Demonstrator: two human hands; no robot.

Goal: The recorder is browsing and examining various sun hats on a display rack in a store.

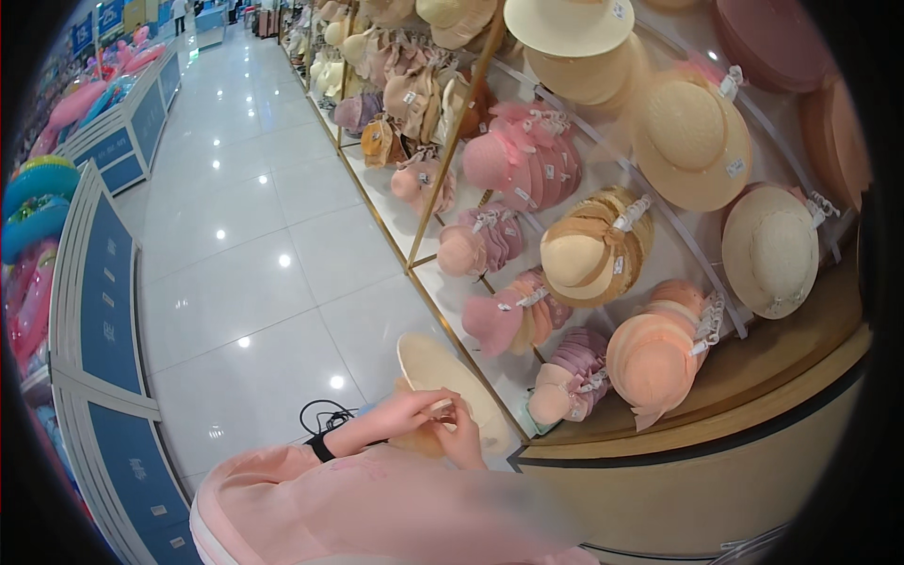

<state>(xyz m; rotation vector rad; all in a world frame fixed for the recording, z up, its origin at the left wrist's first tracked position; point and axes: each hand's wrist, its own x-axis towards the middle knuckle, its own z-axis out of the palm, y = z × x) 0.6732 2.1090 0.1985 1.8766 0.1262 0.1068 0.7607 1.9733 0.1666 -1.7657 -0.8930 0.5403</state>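
A wide-brimmed cream hat [432,359] is tilted low in front of me, with my hands over its brim. My left hand [426,404], below a black wristband [321,447], pinches a small pale piece [441,405] that may be a tag. Meeting it from the other side, my right hand [460,429] has its fingertips on the same small piece. My fingers cover much of it, so its exact kind is unclear. I cannot tell how the hat is supported beneath my hands.
Hats hang in rows on the display wall to the right, among them a tan straw hat [575,265] and a peach hat [650,360]. A brass-coloured frame edge [452,325] borders the display. Blue-panelled bins [109,296] hold inflatables at left. Black cable [325,417] lies behind my left forearm.
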